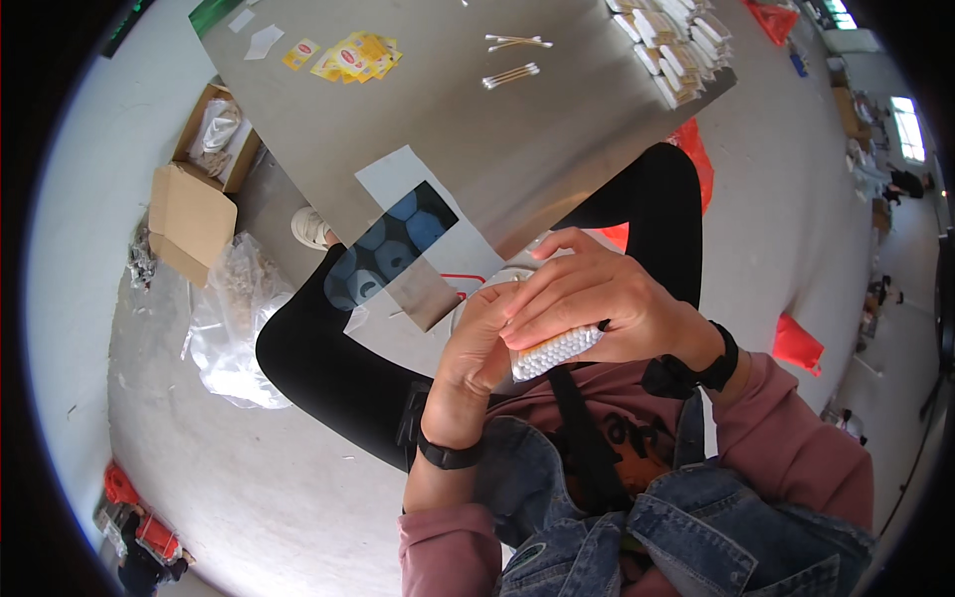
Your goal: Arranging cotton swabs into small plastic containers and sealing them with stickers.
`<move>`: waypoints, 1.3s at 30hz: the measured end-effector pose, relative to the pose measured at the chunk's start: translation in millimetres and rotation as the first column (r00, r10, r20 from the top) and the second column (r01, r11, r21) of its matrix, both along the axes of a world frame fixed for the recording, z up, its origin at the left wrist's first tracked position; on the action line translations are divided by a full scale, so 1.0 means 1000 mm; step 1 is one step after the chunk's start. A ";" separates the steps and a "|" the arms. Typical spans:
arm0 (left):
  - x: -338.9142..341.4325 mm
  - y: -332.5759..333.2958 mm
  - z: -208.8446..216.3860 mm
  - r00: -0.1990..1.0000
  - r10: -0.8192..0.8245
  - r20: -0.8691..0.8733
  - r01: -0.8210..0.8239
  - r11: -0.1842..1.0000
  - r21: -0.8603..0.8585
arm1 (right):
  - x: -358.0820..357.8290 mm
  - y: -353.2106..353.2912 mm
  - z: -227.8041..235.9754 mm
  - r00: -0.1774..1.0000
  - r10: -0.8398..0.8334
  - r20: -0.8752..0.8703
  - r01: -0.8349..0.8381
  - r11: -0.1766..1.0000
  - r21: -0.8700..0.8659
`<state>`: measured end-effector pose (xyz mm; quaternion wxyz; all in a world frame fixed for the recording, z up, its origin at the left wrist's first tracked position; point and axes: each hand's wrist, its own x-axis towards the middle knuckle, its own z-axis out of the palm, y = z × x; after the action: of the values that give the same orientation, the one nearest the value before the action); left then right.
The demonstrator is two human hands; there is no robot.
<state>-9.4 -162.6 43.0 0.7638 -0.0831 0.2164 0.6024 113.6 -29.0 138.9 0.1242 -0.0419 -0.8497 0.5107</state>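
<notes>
Both hands meet in front of my chest around a bundle of cotton swabs [555,353], whose white tips face toward me. My right hand [617,303] wraps over the bundle from above, fingers bent. Against its left side, my left hand [476,343] is closed, with its fingertips near those of the right hand. The bundle's far end is hidden behind my fingers. On the grey table [557,129] beyond lie a few loose cotton swabs [510,76], a pile of yellow cards [358,58] and a stack of packed cotton swabs [671,50] at the far right.
A sheet with dark blue round shapes [393,249] lies at the table's near edge, above my legs. Left on the floor are an opened cardboard box [194,224] and a clear plastic bag [239,328]. A red bag [798,343] lies at right.
</notes>
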 end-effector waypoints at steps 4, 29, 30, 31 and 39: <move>0.000 0.000 -0.002 0.999 -0.016 -0.028 0.017 1.000 0.009 | 0.000 0.000 0.001 1.000 -0.012 -0.002 0.012 1.000 -0.008; -0.003 -0.002 0.002 0.983 0.145 -0.116 -0.152 0.987 -0.051 | 0.004 -0.014 -0.005 0.969 -0.248 0.008 0.248 0.968 -0.034; -0.004 -0.001 0.004 0.982 0.163 -0.097 -0.168 0.984 -0.051 | 0.004 -0.015 -0.005 0.969 -0.247 0.007 0.247 0.968 -0.038; -0.005 -0.001 0.005 0.980 0.181 -0.078 -0.185 0.981 -0.051 | 0.005 -0.016 -0.004 0.969 -0.245 0.043 0.248 0.963 -0.103; -0.009 0.004 0.023 0.397 0.417 -0.818 -0.494 0.848 0.192 | 0.006 -0.004 -0.007 0.897 -0.409 0.166 0.431 0.735 -0.523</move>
<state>-18.4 -159.0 65.6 0.3669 0.1279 0.5463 0.7420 119.8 -32.6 131.9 0.2021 -0.2762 -0.6385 0.6893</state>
